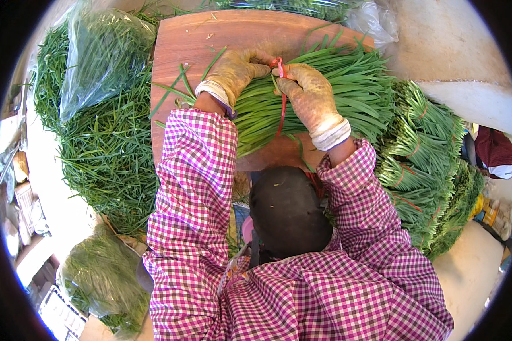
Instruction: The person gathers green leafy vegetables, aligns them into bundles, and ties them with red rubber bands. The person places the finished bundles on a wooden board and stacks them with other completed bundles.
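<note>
A thick bundle of garlic chives lies across a wooden board, its leaf tips spread to the right. Around its middle runs a red tie, with a loop standing up on the upper side. My left hand, in a stained work glove, rests over the left part of the bundle, its fingertips at the loop. From the right, my right hand, gloved too, pinches the tie just beside them. The fingertips of both hands almost meet. The bundle's underside is hidden.
Loose chives form a big heap left of the board, partly under a clear plastic bag. Tied bunches are stacked at the right. Another filled bag stands at lower left. Stray leaves lie on the board.
</note>
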The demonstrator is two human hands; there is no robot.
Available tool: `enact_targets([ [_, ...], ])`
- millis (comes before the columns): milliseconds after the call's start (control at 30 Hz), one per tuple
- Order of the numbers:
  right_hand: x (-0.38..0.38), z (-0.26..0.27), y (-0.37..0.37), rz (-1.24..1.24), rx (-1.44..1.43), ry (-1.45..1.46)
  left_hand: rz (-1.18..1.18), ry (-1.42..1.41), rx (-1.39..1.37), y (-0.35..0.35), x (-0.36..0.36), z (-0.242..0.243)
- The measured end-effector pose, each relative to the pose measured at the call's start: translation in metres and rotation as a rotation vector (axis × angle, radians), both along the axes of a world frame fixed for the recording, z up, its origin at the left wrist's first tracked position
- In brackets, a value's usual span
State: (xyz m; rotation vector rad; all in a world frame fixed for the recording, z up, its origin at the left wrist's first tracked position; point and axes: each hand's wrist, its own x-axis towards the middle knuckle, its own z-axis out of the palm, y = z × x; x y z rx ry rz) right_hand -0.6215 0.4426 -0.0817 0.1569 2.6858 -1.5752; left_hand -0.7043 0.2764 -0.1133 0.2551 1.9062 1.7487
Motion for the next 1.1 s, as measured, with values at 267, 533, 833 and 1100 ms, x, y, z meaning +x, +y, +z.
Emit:
enact_targets([
  [267,0.0,-0.006,0.002,-0.003,-0.02,0.013,0.043,-0.118,-0.078,0.001,-0.003,0.001],
  [533,-0.002,-0.004,0.003,0.013,-0.021,-0.015,0.075,-0.089,-0.131,-0.001,-0.003,0.0],
  [833,-0.017,-0.005,0.007,0.114,0.106,-0.146,0.07,-0.174,0.01,-0.009,-0.01,-0.021],
  [1100,-0.026,0.009,0.005,0.14,0.053,-0.254,0.121,-0.204,-0.002,-0.004,-0.008,-0.011],
])
